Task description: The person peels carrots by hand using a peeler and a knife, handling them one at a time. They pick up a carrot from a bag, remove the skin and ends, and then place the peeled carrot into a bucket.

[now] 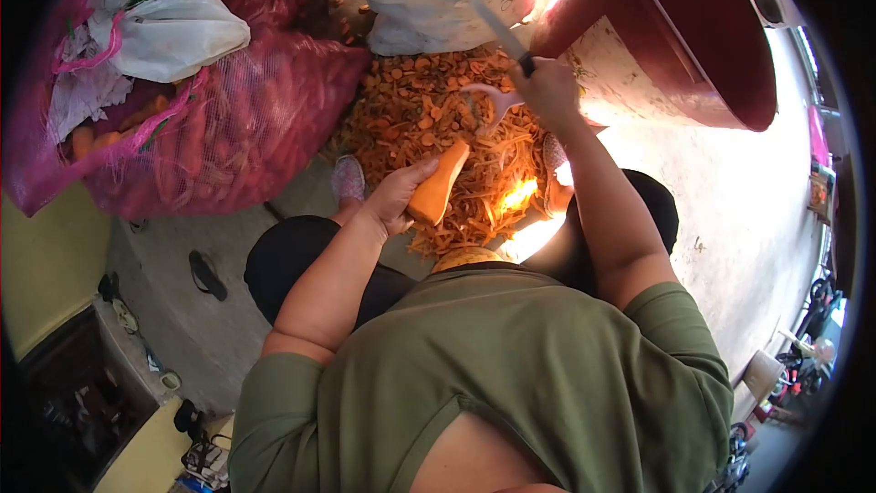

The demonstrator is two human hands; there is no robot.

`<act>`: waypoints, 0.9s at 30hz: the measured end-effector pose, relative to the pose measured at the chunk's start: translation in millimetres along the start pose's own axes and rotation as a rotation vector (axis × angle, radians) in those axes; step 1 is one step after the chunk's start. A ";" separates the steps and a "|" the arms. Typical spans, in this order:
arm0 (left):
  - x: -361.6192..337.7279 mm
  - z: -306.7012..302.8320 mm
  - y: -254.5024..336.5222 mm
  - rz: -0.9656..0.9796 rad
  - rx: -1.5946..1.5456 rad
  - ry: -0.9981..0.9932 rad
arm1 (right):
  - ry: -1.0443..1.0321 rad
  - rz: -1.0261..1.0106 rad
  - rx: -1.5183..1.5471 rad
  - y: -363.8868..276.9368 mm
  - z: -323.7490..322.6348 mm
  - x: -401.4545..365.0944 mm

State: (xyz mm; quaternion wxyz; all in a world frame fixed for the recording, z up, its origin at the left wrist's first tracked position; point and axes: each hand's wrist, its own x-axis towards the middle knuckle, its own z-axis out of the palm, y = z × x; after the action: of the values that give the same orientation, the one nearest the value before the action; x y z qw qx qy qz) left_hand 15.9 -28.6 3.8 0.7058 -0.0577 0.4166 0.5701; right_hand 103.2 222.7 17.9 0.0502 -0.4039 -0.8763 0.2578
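Over the peel heap [411,105], L hand [394,199] curls round a carrot chunk [438,183], thumb on top; R hand [547,91], just beyond & right of it, fist clenched on knife [500,29], blade pointing away.

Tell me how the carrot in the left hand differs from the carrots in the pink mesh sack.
The carrot is single, gripped by the left hand over the peel pile; the sack carrots lie heaped together. The held carrot is bare in the open; the sack carrots show only through pink netting. Both are orange.
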 end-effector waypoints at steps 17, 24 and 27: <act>-2.4 11.5 4.2 0.015 0.094 0.112 | -0.203 -0.054 -0.043 -36.0 6.1 -36.6; -3.0 -3.6 7.7 0.134 0.103 0.046 | -0.281 -0.011 0.118 6.8 7.4 -18.7; 4.4 -8.0 5.7 0.228 0.271 0.115 | -0.766 0.007 0.312 -18.3 10.2 -53.9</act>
State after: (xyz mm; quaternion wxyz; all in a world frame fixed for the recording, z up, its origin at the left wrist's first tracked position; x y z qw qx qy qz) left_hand 6.9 -27.7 -2.0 0.6130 0.0528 0.5331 0.5807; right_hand 123.7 169.1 24.5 -0.2196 -0.2693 -0.7806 0.5196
